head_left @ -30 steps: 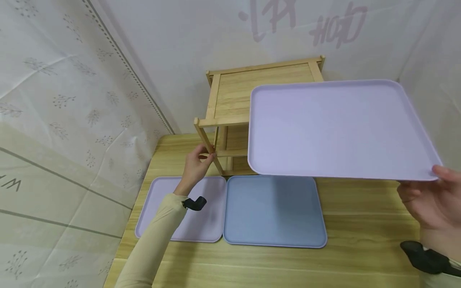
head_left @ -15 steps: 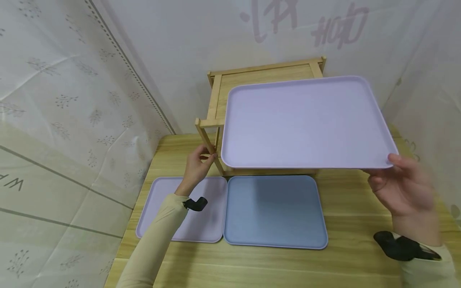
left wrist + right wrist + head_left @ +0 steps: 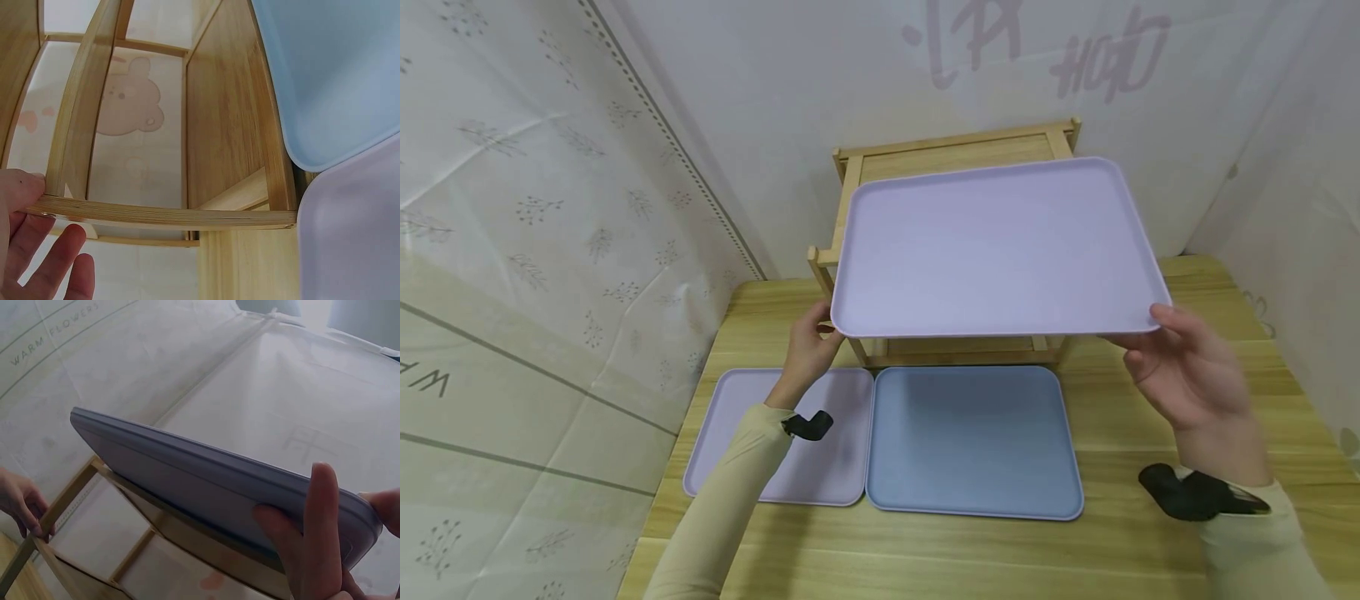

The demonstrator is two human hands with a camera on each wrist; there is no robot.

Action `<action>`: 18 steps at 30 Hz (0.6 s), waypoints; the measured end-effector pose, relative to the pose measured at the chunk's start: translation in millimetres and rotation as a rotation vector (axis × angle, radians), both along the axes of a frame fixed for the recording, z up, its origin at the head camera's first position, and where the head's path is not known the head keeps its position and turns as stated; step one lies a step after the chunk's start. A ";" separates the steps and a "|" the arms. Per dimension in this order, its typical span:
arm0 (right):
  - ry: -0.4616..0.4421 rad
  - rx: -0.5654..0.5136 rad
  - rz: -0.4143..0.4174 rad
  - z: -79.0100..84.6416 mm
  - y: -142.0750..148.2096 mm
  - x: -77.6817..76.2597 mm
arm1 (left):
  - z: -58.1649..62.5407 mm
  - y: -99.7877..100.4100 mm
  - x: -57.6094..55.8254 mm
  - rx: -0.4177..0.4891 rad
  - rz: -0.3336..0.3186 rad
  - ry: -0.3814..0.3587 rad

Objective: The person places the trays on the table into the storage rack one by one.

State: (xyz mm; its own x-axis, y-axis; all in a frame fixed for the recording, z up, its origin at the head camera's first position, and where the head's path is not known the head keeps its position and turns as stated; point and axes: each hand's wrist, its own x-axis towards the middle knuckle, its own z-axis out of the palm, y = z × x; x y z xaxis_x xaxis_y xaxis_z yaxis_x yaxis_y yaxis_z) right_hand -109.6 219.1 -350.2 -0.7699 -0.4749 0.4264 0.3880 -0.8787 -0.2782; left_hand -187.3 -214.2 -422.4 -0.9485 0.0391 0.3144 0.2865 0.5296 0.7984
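A lavender rectangular tray [image 3: 992, 250] is held up over the wooden shelf rack [image 3: 955, 156], hiding much of its top and front. My right hand [image 3: 1195, 375] grips the tray at its near right corner, thumb above and fingers underneath. In the right wrist view the tray's underside [image 3: 187, 465] faces the camera, tilted. My left hand [image 3: 807, 346] pinches the rack's front left post [image 3: 169, 215], at about its middle shelf. Seen from the left wrist, the thumb lies on one side of the post with the fingers around the other.
On the wooden table [image 3: 865, 550], a blue tray [image 3: 977, 442] lies in front of the rack, beside a second lavender tray [image 3: 820, 454] on its left. Printed cloth [image 3: 550, 250] hangs along the left, and a pale wall [image 3: 865, 75] stands behind the rack.
My right hand has carried the lavender tray leftward and slightly nearer the rack's left post, covering more of the rack's top. My left hand has stayed on the post.
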 end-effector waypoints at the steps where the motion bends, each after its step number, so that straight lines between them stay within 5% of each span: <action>1: -0.003 0.005 -0.006 0.3 -1.7 -1.3 | 0.0 0.1 0.2 -0.007 0.003 0.004; 18: -0.087 0.145 -0.180 7.5 -17.5 -22.7 | -0.5 0.2 -0.8 0.021 -0.007 -0.032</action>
